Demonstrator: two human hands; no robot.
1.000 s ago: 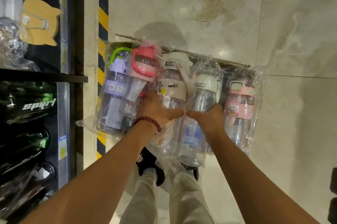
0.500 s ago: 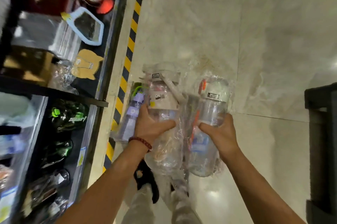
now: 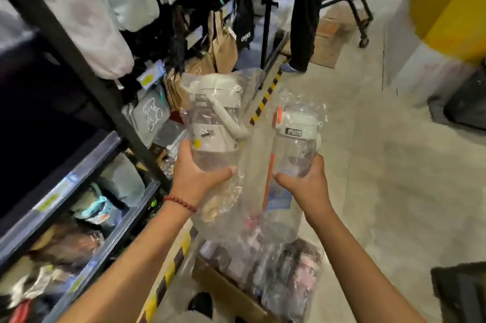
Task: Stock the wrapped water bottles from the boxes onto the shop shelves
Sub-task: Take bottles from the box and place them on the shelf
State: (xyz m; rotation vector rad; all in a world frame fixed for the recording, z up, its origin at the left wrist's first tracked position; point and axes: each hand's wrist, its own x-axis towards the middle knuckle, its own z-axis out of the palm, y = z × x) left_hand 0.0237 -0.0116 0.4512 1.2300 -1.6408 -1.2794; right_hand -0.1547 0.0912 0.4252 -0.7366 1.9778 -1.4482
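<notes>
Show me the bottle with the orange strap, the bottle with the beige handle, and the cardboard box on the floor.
orange-strap bottle (image 3: pixel 295 149): head view, on its clear body below the lid.
beige-handle bottle (image 3: pixel 210 122): head view, on its clear body.
cardboard box (image 3: pixel 226 292): head view, on its brown front wall.

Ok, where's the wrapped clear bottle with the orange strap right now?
In the head view, the wrapped clear bottle with the orange strap is right of centre, gripped by the right hand, beside the white-handled wrapped bottle in the left hand.
</notes>
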